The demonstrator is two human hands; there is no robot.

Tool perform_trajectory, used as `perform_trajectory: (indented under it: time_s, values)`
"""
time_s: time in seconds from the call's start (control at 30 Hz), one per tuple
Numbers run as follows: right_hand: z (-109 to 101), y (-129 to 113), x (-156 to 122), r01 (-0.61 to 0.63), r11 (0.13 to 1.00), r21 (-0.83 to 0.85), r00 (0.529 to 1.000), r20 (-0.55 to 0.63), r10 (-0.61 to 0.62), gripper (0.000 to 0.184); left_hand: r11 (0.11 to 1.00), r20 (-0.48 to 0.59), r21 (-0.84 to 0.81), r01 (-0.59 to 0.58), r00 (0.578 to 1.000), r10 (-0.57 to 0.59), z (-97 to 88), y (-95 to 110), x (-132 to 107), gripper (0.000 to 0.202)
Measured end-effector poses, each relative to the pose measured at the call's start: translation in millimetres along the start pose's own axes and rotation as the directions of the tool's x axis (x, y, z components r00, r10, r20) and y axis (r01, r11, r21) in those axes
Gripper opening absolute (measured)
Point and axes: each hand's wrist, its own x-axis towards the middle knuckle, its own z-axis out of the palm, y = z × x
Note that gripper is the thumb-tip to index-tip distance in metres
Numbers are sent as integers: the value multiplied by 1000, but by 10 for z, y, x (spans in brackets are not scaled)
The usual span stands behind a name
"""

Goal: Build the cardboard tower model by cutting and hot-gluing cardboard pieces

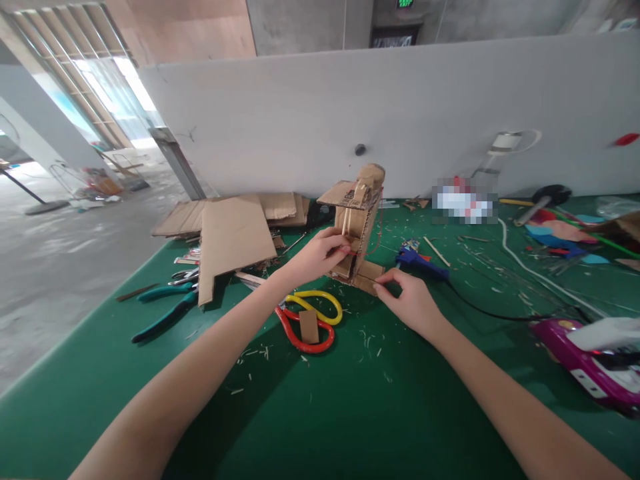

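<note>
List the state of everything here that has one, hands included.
Cardboard model: standing upright.
Left hand: fingers curled at its front, grip unclear.
Right hand: fingertips together at its base, grip unclear.
Scissors: lying flat, blades partly hidden.
Pliers: handles spread apart.
Glue gun: lying down, power unclear.
Exit sign: lit.

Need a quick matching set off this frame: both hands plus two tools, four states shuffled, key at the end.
Column 1
1. Left hand
2. Scissors
3. Right hand
4. Glue gun

Column 2
A. Blue, lying to the right of the cardboard model
B. Fingertips at the flat piece at the model's foot
C. One red and one yellow handle loop
D. Fingers at the model's upright body

Pairs: 1-D, 2-C, 3-B, 4-A
</note>
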Motion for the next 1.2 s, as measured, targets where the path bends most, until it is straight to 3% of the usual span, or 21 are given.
perform_trajectory:
  time_s: [0.33, 0.6, 0.97, 1.2]
  values:
    - [31, -21, -4, 40, 996, -82, 999, -4, -40, 8, 995, -46, 89, 53, 998, -49, 52, 116, 19, 19]
    - [50, -51, -2, 75, 987, -144, 997, 4, -75, 8, 970, 37, 223, 91, 994, -101, 39, 194, -2, 12]
    - [95, -43, -17, 90, 977, -195, 996, 1, -92, 8, 955, 49, 286, 81, 994, -99, 21, 242, -14, 12]
    - [121, -46, -17, 97, 976, -195, 995, 3, -98, 9, 969, 49, 231, 91, 993, -105, 36, 215, -14, 10]
